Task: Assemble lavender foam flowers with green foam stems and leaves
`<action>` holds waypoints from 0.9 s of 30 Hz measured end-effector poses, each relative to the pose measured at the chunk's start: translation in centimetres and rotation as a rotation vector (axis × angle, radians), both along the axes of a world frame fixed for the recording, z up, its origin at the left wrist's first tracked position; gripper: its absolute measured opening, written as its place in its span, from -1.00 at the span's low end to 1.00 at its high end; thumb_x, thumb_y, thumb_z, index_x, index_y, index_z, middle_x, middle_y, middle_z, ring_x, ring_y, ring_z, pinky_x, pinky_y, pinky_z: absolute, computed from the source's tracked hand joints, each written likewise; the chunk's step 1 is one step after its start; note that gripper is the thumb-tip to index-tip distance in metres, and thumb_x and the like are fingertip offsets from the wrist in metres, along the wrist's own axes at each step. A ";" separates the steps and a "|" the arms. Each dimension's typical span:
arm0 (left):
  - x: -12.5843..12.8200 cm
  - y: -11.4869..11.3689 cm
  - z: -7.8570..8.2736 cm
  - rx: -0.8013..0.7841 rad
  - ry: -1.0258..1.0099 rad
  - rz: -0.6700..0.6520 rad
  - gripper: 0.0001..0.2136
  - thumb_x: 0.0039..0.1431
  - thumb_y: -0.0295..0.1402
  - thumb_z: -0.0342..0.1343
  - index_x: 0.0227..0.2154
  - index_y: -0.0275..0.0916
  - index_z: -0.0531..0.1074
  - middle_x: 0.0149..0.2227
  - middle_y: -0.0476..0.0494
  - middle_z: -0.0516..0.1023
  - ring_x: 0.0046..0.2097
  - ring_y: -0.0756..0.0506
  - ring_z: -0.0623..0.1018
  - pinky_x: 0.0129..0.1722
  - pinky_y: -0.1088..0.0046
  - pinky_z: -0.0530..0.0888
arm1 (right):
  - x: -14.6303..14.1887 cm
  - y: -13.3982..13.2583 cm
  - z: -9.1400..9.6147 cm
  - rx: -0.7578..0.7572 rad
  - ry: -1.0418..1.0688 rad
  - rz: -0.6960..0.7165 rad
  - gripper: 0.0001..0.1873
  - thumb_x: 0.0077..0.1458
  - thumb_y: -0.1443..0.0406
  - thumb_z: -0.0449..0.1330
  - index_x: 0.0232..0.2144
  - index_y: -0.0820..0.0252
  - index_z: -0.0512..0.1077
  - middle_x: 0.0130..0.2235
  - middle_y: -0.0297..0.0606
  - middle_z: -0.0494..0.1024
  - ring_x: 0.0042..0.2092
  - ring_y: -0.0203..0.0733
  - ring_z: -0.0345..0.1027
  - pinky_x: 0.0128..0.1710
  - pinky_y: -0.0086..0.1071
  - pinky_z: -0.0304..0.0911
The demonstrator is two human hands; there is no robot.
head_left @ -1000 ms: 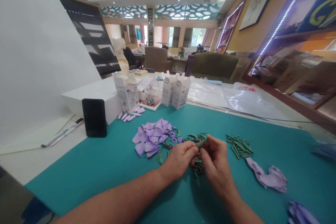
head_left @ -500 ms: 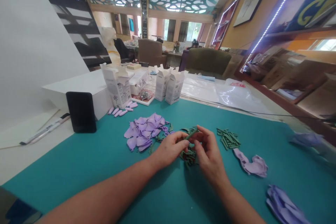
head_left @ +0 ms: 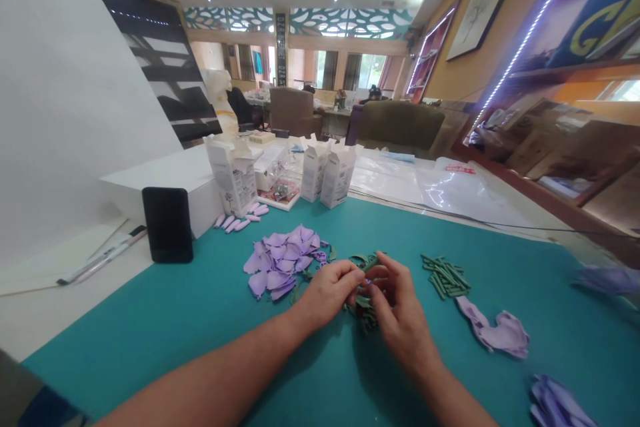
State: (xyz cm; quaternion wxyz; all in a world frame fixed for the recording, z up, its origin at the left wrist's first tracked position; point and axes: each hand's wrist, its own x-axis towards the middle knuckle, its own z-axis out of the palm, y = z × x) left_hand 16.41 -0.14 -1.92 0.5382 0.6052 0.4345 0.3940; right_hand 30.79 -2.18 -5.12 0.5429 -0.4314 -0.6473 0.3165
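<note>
My left hand (head_left: pixel 330 290) is closed in a pinch, thumb against forefinger, on one end of a short green stem piece (head_left: pixel 373 268). The curled fingers of my right hand (head_left: pixel 400 300) hold the other side of it. A tiny purple spot shows between the fingertips, too small to name. Below the hands lies a heap of green leafy parts (head_left: pixel 364 307), partly hidden by them. Left of my left hand is a pile of purple petals (head_left: pixel 285 257). To the right of my right hand lies a pile of green sticks (head_left: pixel 444 275).
A pale purple curved piece (head_left: pixel 495 330) and a purple petal bundle (head_left: pixel 557 403) lie on the green mat (head_left: pixel 200 320). Small lilac pieces (head_left: pixel 240 221) lie before open white boxes (head_left: pixel 233 177). A black phone-like slab (head_left: pixel 168 225) stands at left. Clear plastic sheeting (head_left: pixel 425 183) covers the back right.
The view has tilted up slightly, so things sit lower in it. Both hands stay together; the green stem piece is now more hidden behind the fingers.
</note>
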 end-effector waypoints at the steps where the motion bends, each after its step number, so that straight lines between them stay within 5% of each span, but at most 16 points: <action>1: 0.0 0.0 0.0 0.001 0.003 0.000 -0.73 0.13 -0.18 0.00 -0.51 -0.29 0.36 -0.63 0.05 0.28 -0.55 0.04 0.26 -0.51 0.52 0.19 | -0.1 -0.1 0.0 0.008 -0.001 -0.002 -0.60 0.23 0.21 0.03 0.11 0.04 0.16 -0.18 -0.20 0.42 -0.34 -0.24 0.38 -0.43 -0.37 0.35; 20: -0.1 -0.1 0.5 0.023 0.078 -0.053 -0.78 0.12 -0.25 -0.01 -0.55 -0.25 0.27 -0.60 0.06 0.28 -0.50 0.03 0.26 -0.44 0.50 0.21 | 1.0 0.8 -0.3 -0.086 0.041 0.100 -0.58 0.18 0.26 0.08 0.08 0.02 0.15 -0.20 -0.26 0.40 -0.36 -0.27 0.35 -0.39 -0.36 0.35; 27: 0.1 0.1 0.1 -0.046 0.044 -0.111 -0.87 0.02 -0.30 0.07 -0.45 -0.27 0.34 -0.57 0.07 0.29 -0.49 0.03 0.30 -0.45 0.51 0.21 | 0.9 0.7 1.1 -0.138 0.184 0.000 -0.63 0.16 0.16 0.10 0.01 0.10 0.26 -0.28 -0.28 0.40 -0.38 -0.26 0.34 -0.42 -0.37 0.33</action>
